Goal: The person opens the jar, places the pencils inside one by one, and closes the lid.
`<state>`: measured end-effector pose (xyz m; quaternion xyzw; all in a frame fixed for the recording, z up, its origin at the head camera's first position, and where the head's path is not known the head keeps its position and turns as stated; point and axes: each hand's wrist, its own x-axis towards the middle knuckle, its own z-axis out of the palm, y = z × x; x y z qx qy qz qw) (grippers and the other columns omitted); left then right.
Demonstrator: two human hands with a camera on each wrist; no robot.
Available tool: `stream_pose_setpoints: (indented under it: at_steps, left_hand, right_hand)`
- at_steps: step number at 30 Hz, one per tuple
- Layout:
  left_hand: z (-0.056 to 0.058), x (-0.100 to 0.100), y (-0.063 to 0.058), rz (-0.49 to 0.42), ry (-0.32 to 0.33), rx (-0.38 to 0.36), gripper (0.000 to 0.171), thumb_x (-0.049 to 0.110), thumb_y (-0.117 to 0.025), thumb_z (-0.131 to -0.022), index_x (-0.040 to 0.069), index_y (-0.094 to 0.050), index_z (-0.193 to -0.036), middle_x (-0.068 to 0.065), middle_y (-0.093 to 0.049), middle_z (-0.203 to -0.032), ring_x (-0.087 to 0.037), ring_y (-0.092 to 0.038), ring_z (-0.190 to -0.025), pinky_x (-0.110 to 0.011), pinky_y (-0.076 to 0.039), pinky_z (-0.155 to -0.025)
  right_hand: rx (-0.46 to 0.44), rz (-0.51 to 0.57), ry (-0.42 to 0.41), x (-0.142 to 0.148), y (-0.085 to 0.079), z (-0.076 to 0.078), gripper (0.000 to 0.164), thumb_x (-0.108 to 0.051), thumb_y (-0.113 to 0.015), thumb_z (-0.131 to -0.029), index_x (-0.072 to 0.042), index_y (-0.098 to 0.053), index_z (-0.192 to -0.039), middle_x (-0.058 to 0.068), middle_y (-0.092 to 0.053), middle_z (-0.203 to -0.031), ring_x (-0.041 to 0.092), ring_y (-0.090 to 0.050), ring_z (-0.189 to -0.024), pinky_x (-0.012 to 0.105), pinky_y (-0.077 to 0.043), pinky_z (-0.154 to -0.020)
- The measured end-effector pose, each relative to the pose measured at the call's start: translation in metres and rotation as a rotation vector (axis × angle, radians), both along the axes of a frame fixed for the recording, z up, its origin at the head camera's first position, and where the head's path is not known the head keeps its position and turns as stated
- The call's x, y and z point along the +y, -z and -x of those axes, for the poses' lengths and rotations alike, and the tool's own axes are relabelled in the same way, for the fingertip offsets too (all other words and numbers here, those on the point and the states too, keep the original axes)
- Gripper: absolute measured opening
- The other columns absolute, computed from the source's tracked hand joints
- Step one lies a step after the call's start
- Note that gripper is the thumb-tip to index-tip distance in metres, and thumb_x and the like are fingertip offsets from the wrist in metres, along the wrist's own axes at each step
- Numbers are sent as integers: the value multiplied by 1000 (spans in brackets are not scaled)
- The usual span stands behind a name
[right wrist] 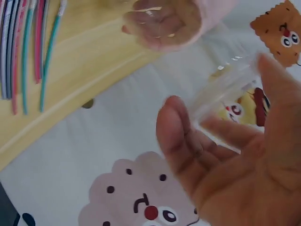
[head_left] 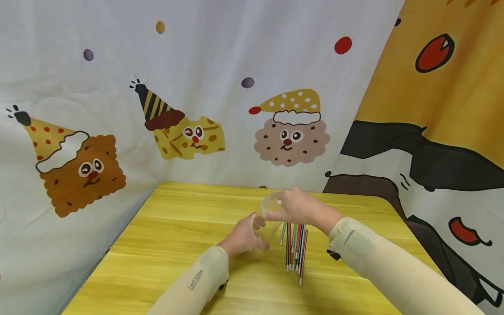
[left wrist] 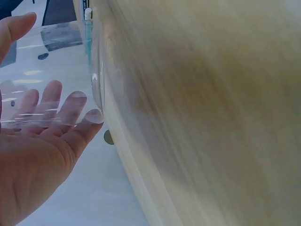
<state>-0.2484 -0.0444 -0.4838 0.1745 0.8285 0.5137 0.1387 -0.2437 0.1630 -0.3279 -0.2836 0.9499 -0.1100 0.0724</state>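
Observation:
My left hand grips a clear plastic jar, thumb on one side and fingers round the other. Through its wall the fingers show in the left wrist view. Just above and to the right of the jar, my right hand holds a clear round lid between thumb and fingers, tilted and apart from the jar's mouth. Beside the jar, on the table, lies a loose bunch of several thin pencils in black, red, pink and teal, with white eraser ends toward me. The right hand overlaps their far ends in the head view.
The yellow wood-grain table reaches back to a white cloth backdrop printed with cartoon snacks in party hats. On the right hangs an orange, black and white printed cloth.

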Motion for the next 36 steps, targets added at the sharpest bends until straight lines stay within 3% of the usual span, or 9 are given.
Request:
stream_pose_setpoints:
  at_steps: [2, 6, 10, 13, 16, 20, 26, 31, 36]
  left_hand:
    - [0, 0, 1, -7, 10, -3, 86, 17, -97, -75, 13, -53, -149, -10, -62, -149, -39, -58, -137, -54, -56, -107]
    - [0, -4, 2, -14, 50, 10, 88, 13, -96, -75, 13, -52, -151, -14, -62, -150, -42, -57, -137, -57, -54, -109]
    - [0, -8, 1, -31, 61, 2, 87, 14, -95, -75, 12, -53, -151, -15, -61, -150, -44, -54, -141, -59, -53, -110]
    - [0, -11, 2, -52, 40, -26, 86, 15, -96, -76, 12, -53, -150, -15, -60, -152, -44, -53, -143, -59, -51, -113]
    - [-1, -14, 4, -68, 16, -42, 86, 16, -96, -77, 9, -53, -151, -17, -59, -153, -44, -55, -141, -60, -48, -116]
    - [-1, -17, 7, -74, -8, -60, 87, 18, -96, -79, 7, -52, -153, -19, -58, -154, -43, -57, -139, -60, -47, -117]
    - [0, -19, 9, -70, -15, -69, 88, 20, -96, -79, 10, -51, -154, -17, -59, -154, -43, -57, -140, -61, -47, -117]
    - [3, -18, 11, -68, -4, -68, 89, 22, -97, -79, 11, -51, -154, -16, -58, -154, -42, -57, -140, -62, -47, -116]
    - [4, -18, 13, -66, -12, -73, 89, 22, -97, -78, 10, -51, -154, -15, -59, -154, -41, -57, -140, -61, -48, -115]
  right_hand:
    - [-7, 15, -59, 2, 0, 1, 76, -50, -76, -96, -13, -52, -158, 14, -79, -115, 19, -69, -80, 44, -61, -85]
    - [-46, 82, -193, 9, -6, 0, 73, -17, -82, -91, -21, -52, -158, 16, -55, -159, 38, -61, -133, 55, -56, -102]
    - [-86, 176, -217, 18, -14, 3, 75, -9, -79, -93, -22, -48, -161, 17, -46, -166, 43, -53, -144, 63, -51, -110]
    - [-39, 188, -74, 36, -15, 13, 77, -24, -78, -97, -21, -42, -165, 18, -45, -167, 44, -56, -140, 66, -48, -112]
    - [32, 92, 138, 75, 0, 28, 81, -37, -76, -98, -16, -38, -167, 26, -43, -166, 54, -49, -143, 72, -44, -112]
    - [-26, -64, 313, 143, 52, 41, 86, -35, -78, -97, 0, -37, -164, 37, -45, -159, 62, -43, -144, 75, -42, -111]
    - [-152, -58, 399, 207, 126, 41, 91, -32, -80, -94, 18, -36, -155, 44, -49, -151, 63, -49, -137, 72, -44, -111]
    - [-137, -82, 438, 202, 134, 40, 94, -43, -78, -96, 16, -37, -156, 43, -48, -152, 65, -47, -137, 74, -42, -109]
    - [-62, -33, 450, 141, 118, 56, 76, -43, -69, -104, 4, -44, -158, 33, -57, -151, 55, -58, -133, 68, -50, -106]
